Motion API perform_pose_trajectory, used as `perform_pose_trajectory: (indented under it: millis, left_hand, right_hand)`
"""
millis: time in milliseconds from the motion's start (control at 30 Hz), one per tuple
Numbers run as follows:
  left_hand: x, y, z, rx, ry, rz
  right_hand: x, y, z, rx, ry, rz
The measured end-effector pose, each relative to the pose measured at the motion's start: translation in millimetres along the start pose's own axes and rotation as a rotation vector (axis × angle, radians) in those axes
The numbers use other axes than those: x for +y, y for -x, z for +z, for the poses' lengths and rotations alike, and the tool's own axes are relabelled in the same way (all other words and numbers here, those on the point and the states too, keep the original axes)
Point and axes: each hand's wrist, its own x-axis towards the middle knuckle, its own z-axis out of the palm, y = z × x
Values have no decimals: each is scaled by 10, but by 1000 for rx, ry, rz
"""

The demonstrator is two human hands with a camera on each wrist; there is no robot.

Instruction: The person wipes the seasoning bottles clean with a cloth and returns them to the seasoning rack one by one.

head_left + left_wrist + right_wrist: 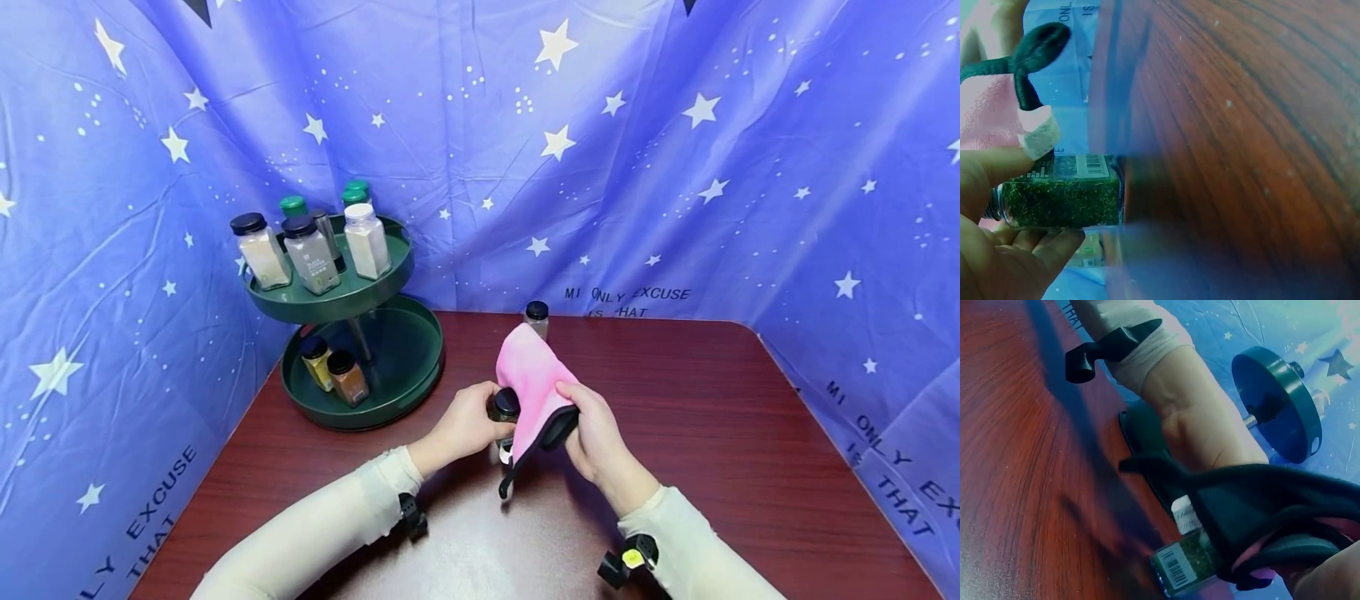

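Observation:
My left hand (pixel 467 419) grips a small clear jar with a black lid (pixel 507 402) between thumb and fingers. In the left wrist view the jar (pixel 1066 203) shows dark green dried herbs and a barcode label. My right hand (pixel 600 442) pinches a pink cloth with black edging (pixel 528 367), thumb on top. The cloth lies against the jar's right side and partly hides it. A black loop (pixel 1044 47) and a white tag (pixel 1040 132) hang at the cloth's edge. In the right wrist view, dark trim (pixel 1241 506) covers much of the jar.
A green two-tier turntable rack (pixel 337 304) stands at the left. Several jars, such as a white-capped one (pixel 367 242), are on its upper tier; a yellow jar (pixel 317 364) and an orange-brown jar (pixel 348 379) sit below. Another black-lidded jar (pixel 537 317) stands behind the cloth.

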Motion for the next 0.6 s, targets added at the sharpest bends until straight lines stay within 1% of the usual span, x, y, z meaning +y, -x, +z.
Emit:
perform_pose_trajectory:
  millis: [67,133,267,333,400,500,567,600]
  left_hand:
    - [0,-2,3,3,-4,3]
    - [2,-5,4,9,-14,5]
    - [10,-8,1,13,-18,3]
    - [16,-6,-1,9,-13,-1]
    - [22,-2,-3,9,-13,-3]
    - [18,7,3,10,-15,0]
    - [13,13,8,10,-15,1]
    - [9,16,10,10,-11,0]
  right_hand:
    - [43,-30,-18,22,-7,24]
    - [109,-64,-46,46,-6,71]
    - [267,-102,-97,110,36,146]
    - [306,-103,-102,128,51,140]
    - [293,-101,-85,153,33,108]
    - [191,-95,-29,182,-50,62]
    - [99,-83,9,186,-106,38]
    - [55,-75,24,174,-123,29]
